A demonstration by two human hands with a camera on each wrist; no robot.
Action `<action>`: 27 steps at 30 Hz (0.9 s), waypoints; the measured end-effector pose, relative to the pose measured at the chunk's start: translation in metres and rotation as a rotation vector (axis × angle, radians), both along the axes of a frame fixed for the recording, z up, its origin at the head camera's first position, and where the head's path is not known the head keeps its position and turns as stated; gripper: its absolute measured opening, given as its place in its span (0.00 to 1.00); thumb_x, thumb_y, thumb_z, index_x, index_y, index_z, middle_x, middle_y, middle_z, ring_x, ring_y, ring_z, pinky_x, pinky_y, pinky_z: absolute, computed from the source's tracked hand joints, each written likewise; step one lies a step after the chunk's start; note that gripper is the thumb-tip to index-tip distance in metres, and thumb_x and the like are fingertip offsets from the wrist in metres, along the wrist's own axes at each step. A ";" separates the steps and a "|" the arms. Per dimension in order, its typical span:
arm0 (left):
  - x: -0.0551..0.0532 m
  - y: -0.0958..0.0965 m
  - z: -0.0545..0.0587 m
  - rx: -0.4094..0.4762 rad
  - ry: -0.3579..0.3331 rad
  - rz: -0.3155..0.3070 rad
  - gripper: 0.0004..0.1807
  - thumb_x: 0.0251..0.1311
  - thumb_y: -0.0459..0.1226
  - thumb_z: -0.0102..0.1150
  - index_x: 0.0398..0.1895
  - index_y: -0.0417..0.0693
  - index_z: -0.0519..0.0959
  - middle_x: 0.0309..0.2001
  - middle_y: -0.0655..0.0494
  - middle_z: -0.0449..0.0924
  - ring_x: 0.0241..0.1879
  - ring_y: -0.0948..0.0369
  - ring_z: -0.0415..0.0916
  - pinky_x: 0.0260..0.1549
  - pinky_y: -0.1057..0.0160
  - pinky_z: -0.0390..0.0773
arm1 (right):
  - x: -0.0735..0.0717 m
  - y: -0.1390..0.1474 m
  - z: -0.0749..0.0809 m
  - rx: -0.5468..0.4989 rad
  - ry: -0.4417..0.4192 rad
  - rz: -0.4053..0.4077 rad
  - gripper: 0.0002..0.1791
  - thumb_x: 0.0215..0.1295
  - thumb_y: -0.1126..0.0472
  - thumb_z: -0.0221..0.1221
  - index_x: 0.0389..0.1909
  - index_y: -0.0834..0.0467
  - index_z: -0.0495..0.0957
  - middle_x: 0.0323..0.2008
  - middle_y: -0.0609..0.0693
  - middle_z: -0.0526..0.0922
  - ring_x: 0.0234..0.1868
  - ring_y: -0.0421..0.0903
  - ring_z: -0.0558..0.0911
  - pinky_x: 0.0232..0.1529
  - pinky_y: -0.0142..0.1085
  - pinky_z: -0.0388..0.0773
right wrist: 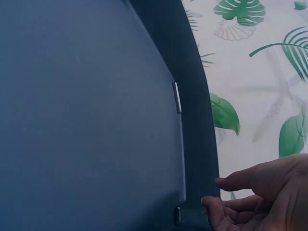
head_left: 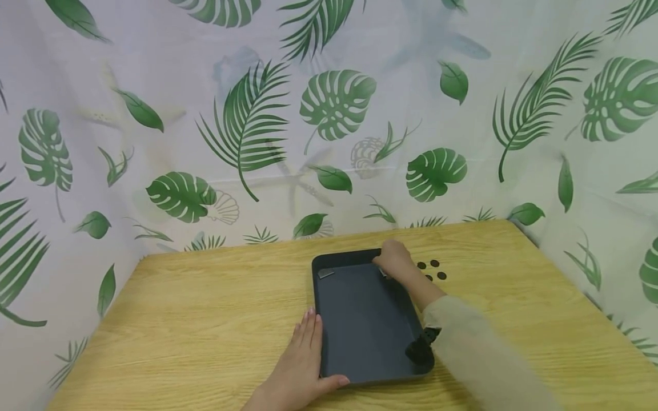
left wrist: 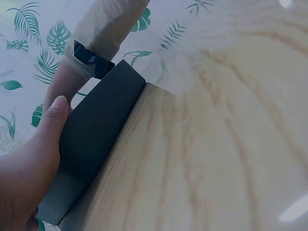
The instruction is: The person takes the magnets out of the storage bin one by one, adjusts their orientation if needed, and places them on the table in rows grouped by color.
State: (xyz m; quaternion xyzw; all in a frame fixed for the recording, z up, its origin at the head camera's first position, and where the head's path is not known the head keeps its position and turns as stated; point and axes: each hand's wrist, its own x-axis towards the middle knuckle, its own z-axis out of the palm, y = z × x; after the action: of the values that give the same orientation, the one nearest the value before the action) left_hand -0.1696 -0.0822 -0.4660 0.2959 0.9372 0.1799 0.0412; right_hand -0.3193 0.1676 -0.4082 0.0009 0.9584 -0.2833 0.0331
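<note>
A dark grey rectangular tray (head_left: 367, 325) lies on the wooden table. Along its left wall and near corner rests my left hand (head_left: 303, 362), fingers straight, thumb at the near rim; the left wrist view shows that thumb (left wrist: 54, 115) against the outer wall. Over the far right corner reaches my right hand (head_left: 394, 260). Its thumb and loosely bent fingers (right wrist: 214, 211) are slightly apart at the rim, with nothing visible between them. Just beside them in the tray is a small metallic piece (right wrist: 178, 215). Another flat metallic piece (head_left: 326, 273) lies in the far left corner.
Several small dark discs (head_left: 434, 263) lie on the table (head_left: 221, 308) to the right of the tray, partly behind the right forearm. A leaf-patterned cloth (head_left: 329, 142) hangs behind the table and along its sides. A black band (head_left: 424, 344) circles the right sleeve.
</note>
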 end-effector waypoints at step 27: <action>0.000 0.001 0.000 0.025 -0.020 0.002 0.59 0.56 0.65 0.52 0.71 0.27 0.44 0.74 0.34 0.34 0.73 0.44 0.34 0.67 0.44 0.50 | -0.001 -0.022 -0.026 0.211 -0.030 -0.056 0.15 0.67 0.72 0.50 0.19 0.59 0.72 0.19 0.51 0.71 0.18 0.43 0.64 0.18 0.35 0.59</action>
State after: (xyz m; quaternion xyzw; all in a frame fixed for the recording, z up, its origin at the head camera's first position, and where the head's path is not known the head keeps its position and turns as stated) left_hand -0.1700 -0.0815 -0.4659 0.2936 0.9348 0.1945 0.0467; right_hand -0.3199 0.1459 -0.4345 0.0353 0.9820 -0.1816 0.0392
